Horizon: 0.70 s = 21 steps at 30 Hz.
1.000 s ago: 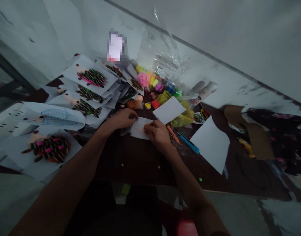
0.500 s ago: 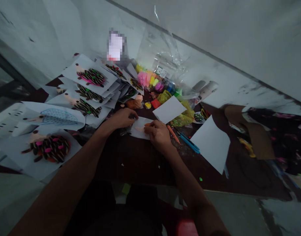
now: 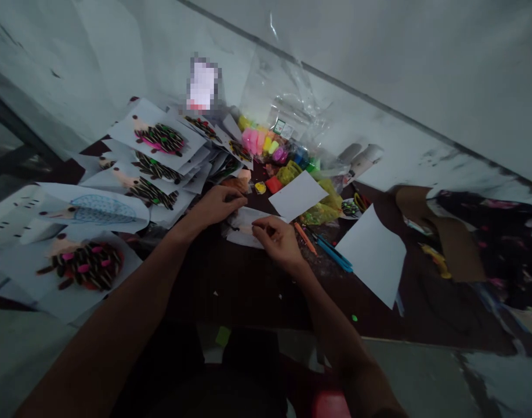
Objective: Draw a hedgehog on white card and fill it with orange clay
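A small white paper (image 3: pixel 245 238) lies on the dark table before me, with a flat peach-coloured shape, seemingly clay, partly covered by my fingers. My right hand (image 3: pixel 281 239) is over the paper's right side, fingers curled toward the thumb; whatever they pinch is too small to make out. Above the paper's upper left edge is my left hand (image 3: pixel 217 206), its fingers and thumb drawn together, their contents hidden. Just behind it sits a brownish-orange lump (image 3: pixel 236 184) in wrapping. To the right of my right hand lie an orange stick-like tool (image 3: pixel 306 238) and a blue cutter (image 3: pixel 334 253).
Sheets with clay hedgehogs (image 3: pixel 159 138) are piled at left. Coloured clay packs (image 3: pixel 266 142) and a clear plastic bag stand against the wall. White sheets (image 3: pixel 374 255) lie right of the tools; brown cardboard (image 3: pixel 459 244) and dark floral cloth (image 3: pixel 492 244) are farther right.
My right hand has lifted and opened its curl slightly; the orange bit at its fingertips no longer shows. My left hand has shifted slightly, its fingers closer to the thumb.
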{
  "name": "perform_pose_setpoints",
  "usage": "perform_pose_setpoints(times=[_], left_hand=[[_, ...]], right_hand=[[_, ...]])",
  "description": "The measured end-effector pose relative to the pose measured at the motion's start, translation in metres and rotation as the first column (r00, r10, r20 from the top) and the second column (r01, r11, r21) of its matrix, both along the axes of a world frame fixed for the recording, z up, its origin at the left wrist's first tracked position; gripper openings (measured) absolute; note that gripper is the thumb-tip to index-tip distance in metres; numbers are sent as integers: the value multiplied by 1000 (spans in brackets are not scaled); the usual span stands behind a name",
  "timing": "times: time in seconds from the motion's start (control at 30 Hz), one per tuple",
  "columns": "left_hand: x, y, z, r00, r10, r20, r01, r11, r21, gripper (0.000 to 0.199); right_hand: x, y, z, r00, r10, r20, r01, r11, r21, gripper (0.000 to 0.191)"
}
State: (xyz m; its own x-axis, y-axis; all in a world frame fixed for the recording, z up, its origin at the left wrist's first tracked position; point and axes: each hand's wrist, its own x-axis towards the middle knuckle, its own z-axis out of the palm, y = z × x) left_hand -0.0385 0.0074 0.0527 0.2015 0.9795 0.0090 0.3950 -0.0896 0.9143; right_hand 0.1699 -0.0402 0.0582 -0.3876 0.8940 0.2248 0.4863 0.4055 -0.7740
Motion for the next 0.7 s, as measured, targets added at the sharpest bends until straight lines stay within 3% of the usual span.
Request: perform_pose_setpoints(times=[0.1, 0.27, 0.4, 0.53, 0.7], left_hand=[[5, -2, 0, 998, -14, 63, 13, 1000, 6, 39], [8, -8, 3, 977, -128, 172, 123, 992, 38, 44], [6, -13, 9, 922, -239, 304, 276, 958, -85, 45], [5, -14, 11, 906, -187, 381, 270, 947, -175, 40], [6, -11, 5, 899, -101, 426, 187, 968, -166, 34]], right_hand=[[-7, -4, 0, 999, 9, -50, -14, 995, -101, 23], [-5, 1, -7, 989, -17, -147, -4, 990, -138, 27], [-1, 5, -9, 974, -57, -219, 17, 983, -182, 29], [-1, 4, -5, 961, -110, -253, 88, 991, -97, 24], [-2, 1, -1, 974, -71, -214, 80, 996, 35, 20]])
